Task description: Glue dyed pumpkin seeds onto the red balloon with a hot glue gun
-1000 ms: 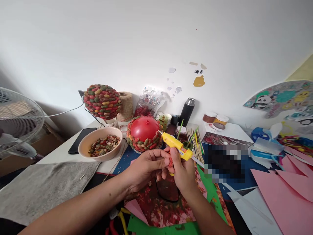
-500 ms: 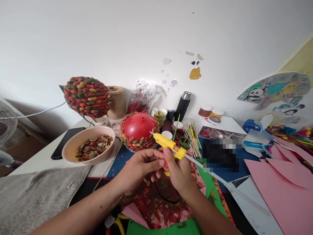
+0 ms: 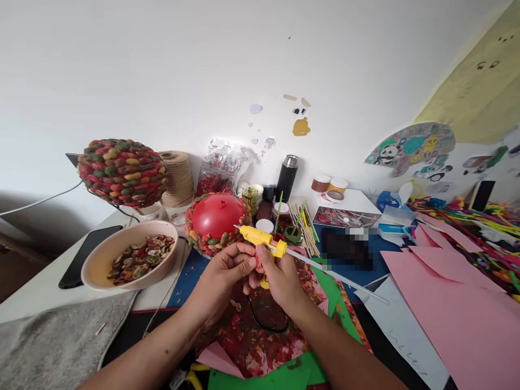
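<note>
My right hand [image 3: 282, 279] is wrapped around the handle of a yellow glue gun [image 3: 260, 237], its nozzle pointing left and a long clear glue stick [image 3: 337, 275] sticking out of its back. Close against it, my left hand [image 3: 227, 271] has thumb and fingers pinched together; what lies between them is hidden. A small red part [image 3: 259, 263] shows between the hands, either the trigger or a shell. Just beyond the nozzle sits a red balloon [image 3: 217, 214], ringed by painted shells that look like peanut shells. More such shells [image 3: 140, 260] lie in a pale bowl [image 3: 91, 273] at left.
A shell-covered ball [image 3: 124, 173] rests on a cup by the twine spool [image 3: 177, 179]. Paint jars [image 3: 292, 235], wooden sticks [image 3: 311, 233] and a black flask [image 3: 287, 179] stand behind. Paint-stained paper [image 3: 260, 346] lies below my hands, pink sheets [image 3: 447, 303] to the right.
The view has turned to the right, so everything sits further left in the picture. Both hands keep nearly the same pose around the glue gun.
</note>
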The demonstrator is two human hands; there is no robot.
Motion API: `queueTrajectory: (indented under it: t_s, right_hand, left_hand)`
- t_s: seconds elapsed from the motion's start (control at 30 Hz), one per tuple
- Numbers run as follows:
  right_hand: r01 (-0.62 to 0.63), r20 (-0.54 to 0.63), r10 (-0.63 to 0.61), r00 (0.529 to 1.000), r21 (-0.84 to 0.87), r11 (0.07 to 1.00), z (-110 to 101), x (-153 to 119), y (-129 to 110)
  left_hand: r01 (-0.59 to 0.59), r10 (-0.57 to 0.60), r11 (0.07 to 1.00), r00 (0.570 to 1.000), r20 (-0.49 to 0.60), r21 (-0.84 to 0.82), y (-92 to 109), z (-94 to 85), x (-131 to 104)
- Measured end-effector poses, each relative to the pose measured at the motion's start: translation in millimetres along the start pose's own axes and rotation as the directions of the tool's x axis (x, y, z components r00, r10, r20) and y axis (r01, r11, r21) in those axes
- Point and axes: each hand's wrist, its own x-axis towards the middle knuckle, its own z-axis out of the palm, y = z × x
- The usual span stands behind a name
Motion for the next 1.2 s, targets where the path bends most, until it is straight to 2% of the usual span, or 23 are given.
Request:
queueTrajectory:
  t_s: [0.37,0.57,0.77,0.87,1.07,1.2]
  right_hand:
    - [0.088,-0.05,-0.093,0.994,-0.099,0.991,-4,1,-1]
    - [0.056,0.039,-0.055,0.998,-0.015,0.998,-3,0,5]
    - [0.064,-0.075,-0.061,0.995,0.044,0.997,-4,-3,-7]
    - [0.101,-0.113,-0.095,0.989,0.051,0.994,-7,-3,-10]
    - [0.172,0.018,-0.174,0.985,0.085,0.981,-6,-5,-14]
    - [0.161,0.045,-0.165,0.985,0.087,0.983,-4,-7,-16]
  left_hand:
    - [-0.029,0.022,0.992,0.998,0.058,0.127,-1,-5.6,2]
    - [-0.034,0.026,0.99,0.998,0.063,0.136,0,-5.3,1]
    - [-0.068,0.057,0.993,0.992,0.112,0.096,2,-5.0,-1]
    - [-0.115,0.109,0.991,0.991,0.078,0.074,7,-6.6,-1]
    - [-0.224,0.226,0.974,0.972,-0.071,0.03,21,-14.4,5]
    - [-0.233,0.237,0.971,0.967,-0.092,0.053,22,-17.0,8]
